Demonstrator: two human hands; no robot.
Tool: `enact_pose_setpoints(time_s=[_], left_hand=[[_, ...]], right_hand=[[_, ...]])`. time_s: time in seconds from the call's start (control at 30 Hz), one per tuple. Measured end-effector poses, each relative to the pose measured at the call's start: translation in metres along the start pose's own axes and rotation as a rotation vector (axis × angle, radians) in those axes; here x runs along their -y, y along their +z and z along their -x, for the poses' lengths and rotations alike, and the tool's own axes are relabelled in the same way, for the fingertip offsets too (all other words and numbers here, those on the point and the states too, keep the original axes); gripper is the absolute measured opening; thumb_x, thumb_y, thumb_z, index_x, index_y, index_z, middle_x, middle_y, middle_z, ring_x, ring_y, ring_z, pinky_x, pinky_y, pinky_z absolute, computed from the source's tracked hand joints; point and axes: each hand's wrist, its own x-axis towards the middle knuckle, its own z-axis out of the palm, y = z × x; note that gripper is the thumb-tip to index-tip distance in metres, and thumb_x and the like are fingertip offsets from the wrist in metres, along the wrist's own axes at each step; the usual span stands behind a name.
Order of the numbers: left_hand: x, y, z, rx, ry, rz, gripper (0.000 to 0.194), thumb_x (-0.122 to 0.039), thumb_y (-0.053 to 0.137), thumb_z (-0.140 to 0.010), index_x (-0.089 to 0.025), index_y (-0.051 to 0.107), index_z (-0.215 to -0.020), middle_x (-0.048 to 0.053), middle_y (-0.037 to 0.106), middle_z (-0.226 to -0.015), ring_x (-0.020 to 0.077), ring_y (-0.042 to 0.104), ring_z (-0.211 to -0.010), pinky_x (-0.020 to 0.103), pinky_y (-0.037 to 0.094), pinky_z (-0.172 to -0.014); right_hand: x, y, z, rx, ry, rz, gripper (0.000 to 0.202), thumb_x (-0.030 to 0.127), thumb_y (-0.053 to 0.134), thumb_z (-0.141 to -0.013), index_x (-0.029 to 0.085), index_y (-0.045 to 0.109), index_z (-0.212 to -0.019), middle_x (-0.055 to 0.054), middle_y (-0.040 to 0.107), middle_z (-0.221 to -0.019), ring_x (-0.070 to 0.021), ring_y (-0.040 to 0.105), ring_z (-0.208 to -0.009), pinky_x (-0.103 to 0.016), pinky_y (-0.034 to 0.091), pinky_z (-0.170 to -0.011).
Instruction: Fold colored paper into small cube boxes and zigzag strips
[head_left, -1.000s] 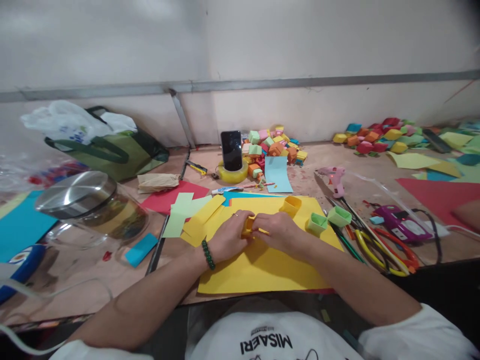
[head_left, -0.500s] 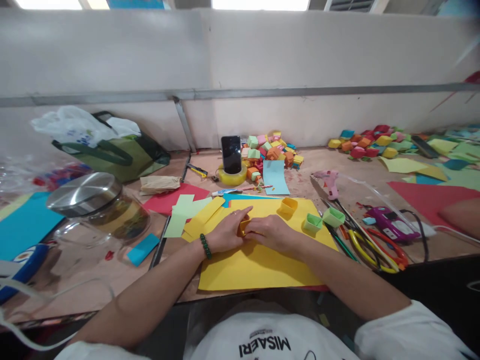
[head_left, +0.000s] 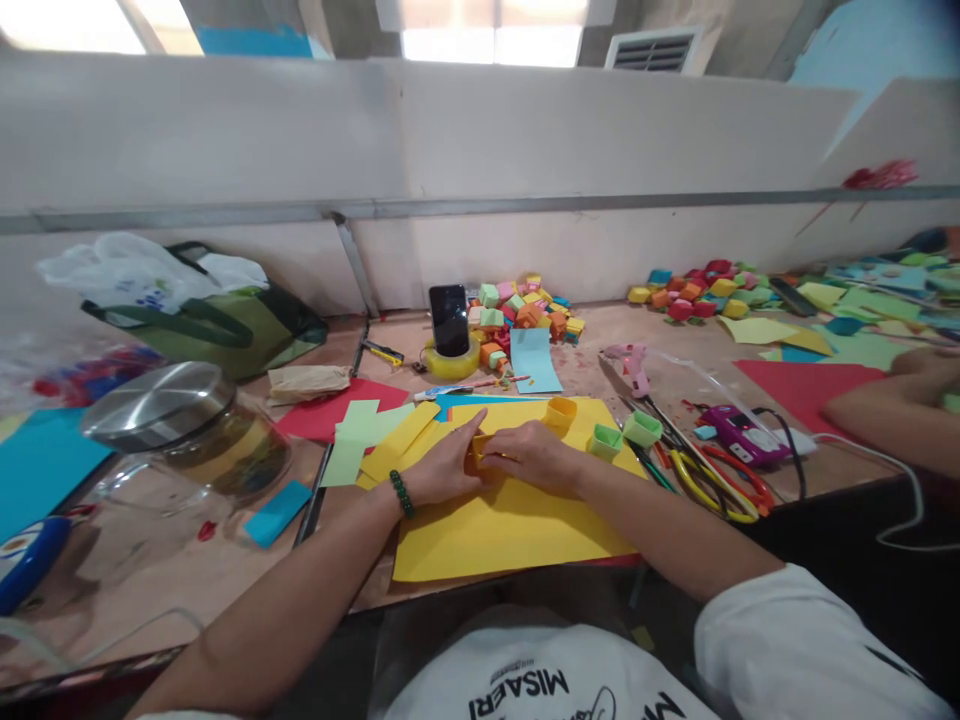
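Over a sheet of yellow paper (head_left: 517, 545), my left hand (head_left: 450, 465) and my right hand (head_left: 536, 455) meet around a small orange-yellow folded paper piece (head_left: 478, 452). Both hands are closed on it, left thumb and fingers on one side, right fingers pressing at the other. Much of the piece is hidden by my fingers. Just beyond my right hand stands an open orange-yellow paper box (head_left: 560, 412). Two light green paper boxes, one nearer (head_left: 604, 441) and one farther right (head_left: 643, 428), stand beside it.
Behind are a phone (head_left: 450, 318) on a tape roll (head_left: 453, 364) and a pile of coloured paper boxes (head_left: 525, 315). To the right lie a pink glue gun (head_left: 636, 368), scissors (head_left: 701, 490) and a purple device (head_left: 750, 437). A glass jar (head_left: 232, 455) stands left. Another person's arm (head_left: 892, 415) rests far right.
The camera view has tilted up and turned slightly right. My hands stay together on the paper piece, with small finger shifts. At the far right, more of the other person's arm shows.
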Motion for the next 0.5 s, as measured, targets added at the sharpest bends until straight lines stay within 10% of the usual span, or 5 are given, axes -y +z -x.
enact_pose_setpoints(time_s=[0.17, 0.37, 0.5], left_hand=[[0.005, 0.002, 0.0, -0.045, 0.075, -0.016, 0.088, -0.024, 0.07, -0.064, -0.018, 0.031, -0.143, 0.013, 0.056, -0.121, 0.0268, 0.054, -0.11, 0.041, 0.044, -0.094], [0.005, 0.002, -0.005, -0.126, 0.186, -0.137, 0.023, -0.018, 0.06, -0.071, -0.016, 0.063, -0.094, 0.007, 0.063, -0.091, 0.0199, 0.058, -0.085, 0.033, 0.049, -0.078], [0.007, 0.003, -0.007, -0.261, 0.131, -0.128, 0.036, -0.019, 0.062, -0.072, -0.017, 0.06, -0.107, 0.009, 0.062, -0.101, 0.0228, 0.058, -0.096, 0.038, 0.047, -0.088]], right_hand=[[0.004, -0.004, 0.001, -0.016, -0.033, 0.015, 0.027, 0.03, 0.047, -0.094, 0.019, 0.069, -0.084, -0.003, 0.07, -0.076, -0.0114, 0.061, -0.061, -0.022, 0.038, -0.056], [0.004, -0.001, 0.002, -0.065, 0.008, -0.043, 0.022, 0.033, 0.051, -0.091, 0.021, 0.069, -0.095, -0.006, 0.07, -0.098, -0.0128, 0.065, -0.075, -0.022, 0.045, -0.066], [-0.023, -0.025, 0.01, -0.205, 0.276, 0.067, 0.023, 0.035, 0.053, -0.089, 0.022, 0.068, -0.1, -0.008, 0.069, -0.1, -0.0162, 0.064, -0.08, -0.025, 0.047, -0.071]])
